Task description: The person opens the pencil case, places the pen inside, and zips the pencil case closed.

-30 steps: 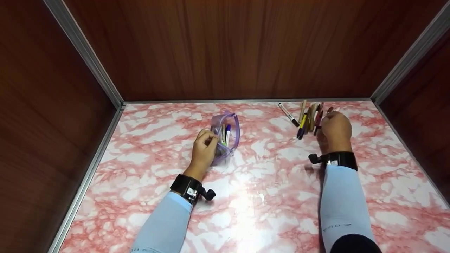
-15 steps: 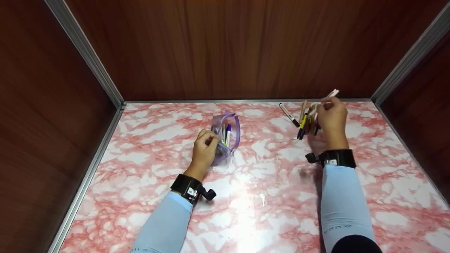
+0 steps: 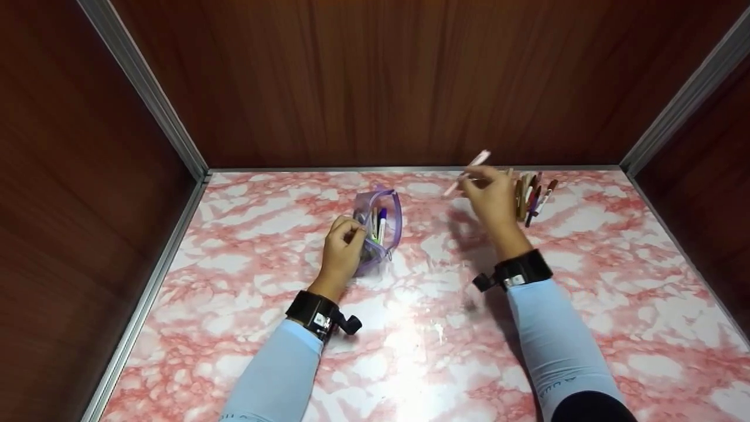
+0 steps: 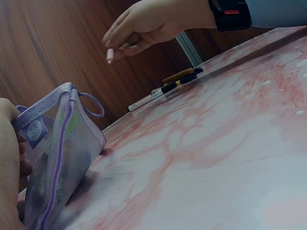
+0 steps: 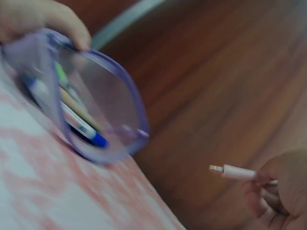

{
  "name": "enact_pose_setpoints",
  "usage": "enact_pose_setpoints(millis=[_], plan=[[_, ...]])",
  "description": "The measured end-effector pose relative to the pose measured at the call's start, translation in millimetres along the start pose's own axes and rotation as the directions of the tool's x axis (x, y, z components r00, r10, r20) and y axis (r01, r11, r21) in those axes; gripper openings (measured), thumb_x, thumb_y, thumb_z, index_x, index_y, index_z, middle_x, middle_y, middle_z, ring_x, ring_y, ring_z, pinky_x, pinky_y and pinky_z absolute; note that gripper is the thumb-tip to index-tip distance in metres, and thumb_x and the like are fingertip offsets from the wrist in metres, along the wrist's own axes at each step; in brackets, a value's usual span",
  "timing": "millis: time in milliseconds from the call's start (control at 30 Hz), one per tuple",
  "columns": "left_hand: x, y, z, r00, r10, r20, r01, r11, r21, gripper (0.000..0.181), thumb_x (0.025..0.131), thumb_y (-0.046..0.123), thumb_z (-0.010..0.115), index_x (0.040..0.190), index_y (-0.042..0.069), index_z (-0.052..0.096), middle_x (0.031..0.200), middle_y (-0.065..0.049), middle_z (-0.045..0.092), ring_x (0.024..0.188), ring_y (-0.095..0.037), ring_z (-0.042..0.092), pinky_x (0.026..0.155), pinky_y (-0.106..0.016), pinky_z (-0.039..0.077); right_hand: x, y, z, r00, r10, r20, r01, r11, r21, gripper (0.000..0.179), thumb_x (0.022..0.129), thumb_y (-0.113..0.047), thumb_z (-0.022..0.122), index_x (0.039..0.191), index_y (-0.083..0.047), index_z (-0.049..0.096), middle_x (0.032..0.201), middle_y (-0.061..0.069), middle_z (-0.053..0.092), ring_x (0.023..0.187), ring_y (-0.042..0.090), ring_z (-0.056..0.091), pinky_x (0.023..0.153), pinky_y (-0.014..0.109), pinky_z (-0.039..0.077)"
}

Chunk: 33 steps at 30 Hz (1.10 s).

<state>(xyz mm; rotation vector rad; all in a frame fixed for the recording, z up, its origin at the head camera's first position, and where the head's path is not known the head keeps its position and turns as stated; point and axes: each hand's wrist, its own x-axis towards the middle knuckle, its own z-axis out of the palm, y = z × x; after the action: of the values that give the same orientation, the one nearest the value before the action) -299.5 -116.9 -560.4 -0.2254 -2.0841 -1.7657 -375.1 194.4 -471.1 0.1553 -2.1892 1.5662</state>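
Note:
My left hand (image 3: 341,249) pinches the near left edge of a see-through purple mesh pencil case (image 3: 398,225). The case's mouth gapes to the right. Inside it the right wrist view shows a white marker with a blue cap (image 5: 82,125), a tan pen and something green. Between thumb and fingers my right hand (image 3: 497,202) holds a slim pale pink pen (image 3: 482,157), raised above the table and slanting down to the left. A narrow metallic-looking end of this pen (image 5: 235,171) points toward the case in the right wrist view. The right hand partly hides the pens behind it.
Several pens and markers (image 3: 534,196) lie bunched at the back right. In the left wrist view a white marker (image 4: 146,100) and a yellow-and-dark pen (image 4: 180,82) lie on the table. Wooden panels (image 3: 410,82) wall in the red-and-white marbled table (image 3: 457,351).
My right hand has lifted the pale pink pen from the bunch at the back right and carried it left toward the pencil case. The left hand stays in place on the case.

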Motion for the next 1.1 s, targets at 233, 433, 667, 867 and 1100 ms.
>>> enact_pose_setpoints(millis=[233, 433, 667, 867, 1100], plan=[[-0.2, -0.4, -1.2, 1.0, 0.0, 0.015, 0.0, 1.0, 0.006, 0.011, 0.102, -0.001, 0.07, 0.092, 0.0, 0.076, 0.108, -0.012, 0.068, 0.098, -0.014, 0.063, 0.089, -0.021, 0.054, -20.9, -6.8, 34.7, 0.99, -0.017, 0.137, 0.0, 0.993, 0.119, 0.019, 0.102, 0.006, 0.077, 0.12, 0.01, 0.082, 0.111, 0.034, 0.081, 0.077, 0.001, 0.077, 0.076, 0.022, 0.067], [0.0, 0.0, -1.3, 1.0, 0.011, 0.007, -0.011, 1.0, 0.002, 0.012, 0.102, -0.001, 0.07, 0.091, 0.0, 0.075, 0.108, -0.011, 0.068, 0.097, -0.012, 0.062, 0.087, -0.02, 0.053, -40.8, -5.1, 60.5, 0.955, 0.075, 0.288, -0.111, 0.987, 0.113, 0.021, 0.1, 0.006, 0.078, 0.12, 0.007, 0.082, 0.112, 0.026, 0.083, 0.08, 0.006, 0.078, 0.077, 0.023, 0.068], [0.9, -2.1, -1.0, 1.0, 0.017, 0.011, -0.017, 1.0, -0.006, 0.013, 0.101, -0.001, 0.071, 0.089, -0.001, 0.075, 0.108, -0.014, 0.068, 0.097, -0.013, 0.061, 0.088, -0.02, 0.052, -59.8, -3.3, 82.2, 0.915, 0.059, 0.399, -0.093, 0.993, 0.066, 0.02, 0.099, 0.003, 0.081, 0.117, 0.009, 0.082, 0.11, 0.024, 0.084, 0.084, 0.007, 0.077, 0.08, 0.021, 0.066], [1.2, -4.1, -1.6, 0.999, 0.022, 0.024, -0.022, 1.0, -0.014, 0.015, 0.101, -0.001, 0.072, 0.086, 0.0, 0.073, 0.108, -0.013, 0.069, 0.099, -0.013, 0.062, 0.089, -0.02, 0.052, -69.8, -4.9, 90.6, 0.846, -0.005, 0.534, 0.024, 0.999, -0.029, 0.03, 0.099, 0.003, 0.08, 0.129, 0.004, 0.081, 0.118, 0.023, 0.084, 0.1, 0.027, 0.082, 0.084, 0.02, 0.065], [1.9, -4.0, -1.9, 1.0, 0.002, 0.013, -0.001, 0.999, -0.049, 0.016, 0.105, 0.001, 0.069, 0.089, -0.001, 0.072, 0.108, -0.011, 0.068, 0.098, -0.013, 0.062, 0.086, -0.021, 0.053, -76.4, -5.3, 95.1, 0.786, -0.023, 0.618, 0.055, 0.998, -0.034, 0.044, 0.1, 0.005, 0.078, 0.144, 0.001, 0.075, 0.116, 0.023, 0.085, 0.095, 0.034, 0.083, 0.075, 0.021, 0.065]])
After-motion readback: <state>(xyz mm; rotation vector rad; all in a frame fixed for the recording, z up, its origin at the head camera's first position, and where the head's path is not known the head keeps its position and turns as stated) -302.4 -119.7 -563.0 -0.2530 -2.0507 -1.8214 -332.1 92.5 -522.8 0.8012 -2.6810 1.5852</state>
